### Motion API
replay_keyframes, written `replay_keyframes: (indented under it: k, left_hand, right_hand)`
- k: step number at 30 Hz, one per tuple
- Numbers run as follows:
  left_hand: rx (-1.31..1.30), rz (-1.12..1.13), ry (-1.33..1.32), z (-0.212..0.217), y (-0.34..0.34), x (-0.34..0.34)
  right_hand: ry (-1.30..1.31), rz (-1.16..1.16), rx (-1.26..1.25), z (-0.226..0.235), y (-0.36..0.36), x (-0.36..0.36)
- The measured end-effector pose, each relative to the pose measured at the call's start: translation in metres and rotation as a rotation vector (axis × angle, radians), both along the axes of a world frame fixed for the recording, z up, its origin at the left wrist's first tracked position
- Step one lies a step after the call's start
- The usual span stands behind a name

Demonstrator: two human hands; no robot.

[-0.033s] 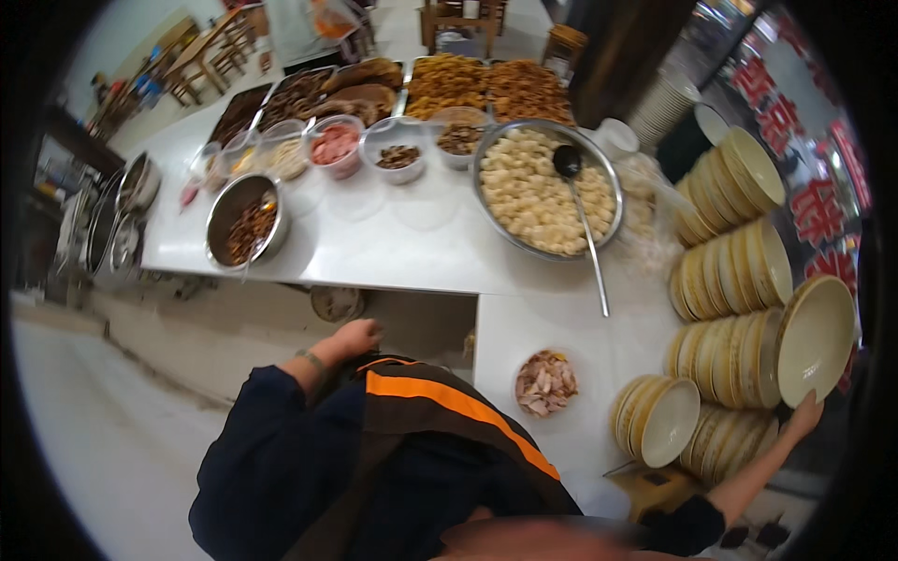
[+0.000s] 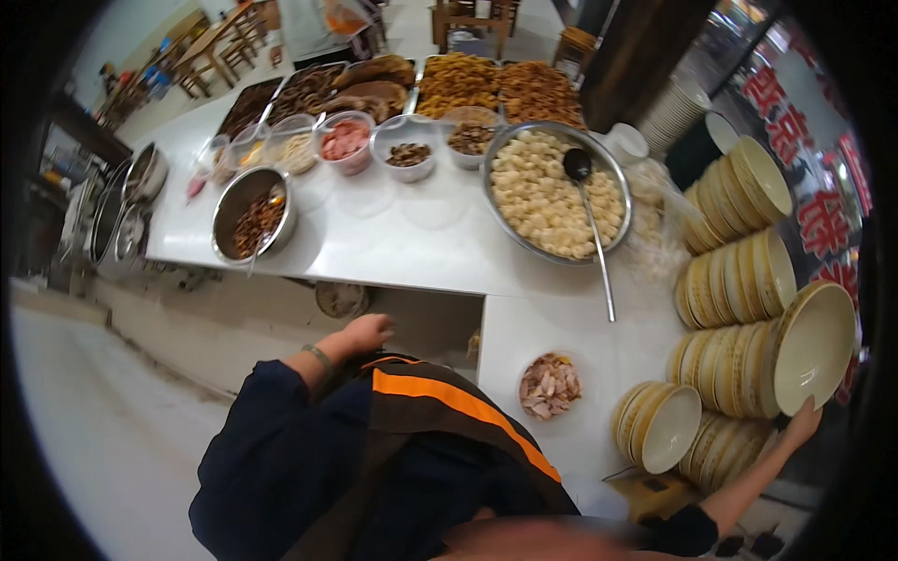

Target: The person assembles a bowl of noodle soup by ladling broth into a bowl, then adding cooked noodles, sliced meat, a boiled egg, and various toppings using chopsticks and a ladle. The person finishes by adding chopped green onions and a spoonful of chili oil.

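Note:
At the far right, my right hand grips the lower rim of a large cream bowl. The bowl is tipped on its side with its inside facing me, against the end of a row of stacked bowls. My left hand hangs in front of my body, off the counter's near edge. Its fingers are curled in with nothing seen in them. Smaller bowls are nested beside my right forearm. Nearer to me, a tub of sliced meat stands on the counter.
A wide steel basin of pale round pieces, with a black ladle across it, stands on the white counter. Left of it are plastic tubs and a steel pot. Food trays line the back.
The whole view has shifted slightly to the right. My right hand and the large bowl sit a little lower, nearer the stacked bowls. My left hand keeps its pose.

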State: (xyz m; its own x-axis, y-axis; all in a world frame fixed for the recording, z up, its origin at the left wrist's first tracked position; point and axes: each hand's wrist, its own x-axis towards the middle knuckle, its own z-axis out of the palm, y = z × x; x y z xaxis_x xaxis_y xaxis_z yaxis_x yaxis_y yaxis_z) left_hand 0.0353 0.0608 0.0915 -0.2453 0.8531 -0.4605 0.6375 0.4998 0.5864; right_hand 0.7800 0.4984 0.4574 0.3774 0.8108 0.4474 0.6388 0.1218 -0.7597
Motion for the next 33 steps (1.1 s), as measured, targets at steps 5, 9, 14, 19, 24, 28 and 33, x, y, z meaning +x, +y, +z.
replay_keyframes:
  k: [5,9,14,19,24,28,33]
  left_hand:
    - [0.175,-0.024,-0.483,0.093,0.067,0.039]
    - [0.285,-0.095,-0.967,0.15,0.089,0.038]
    - [0.51,-0.041,-1.21,0.15,0.064,0.01]
    - [0.517,0.296,-0.976,0.129,-0.008,-0.046]
    - [0.553,0.439,-0.936,0.111,-0.071,-0.112]
    - [0.493,0.649,-1.062,0.123,-0.118,-0.165]
    - [0.727,0.85,-1.346,0.155,-0.176,-0.213]
  right_hand:
    - [-0.042,0.365,-0.134,-0.022,-0.036,-0.144]
    - [-0.193,0.738,-0.188,-0.074,-0.091,-0.307]
    - [-0.362,1.07,-0.362,-0.144,-0.17,-0.482]
    - [-0.322,1.251,-0.231,-0.163,-0.243,-0.603]
    - [-0.567,1.321,-0.237,-0.128,-0.283,-0.705]
    - [-0.556,1.329,-0.316,-0.105,-0.313,-0.767]
    - [0.323,1.529,-0.717,-0.118,-0.347,-0.813]
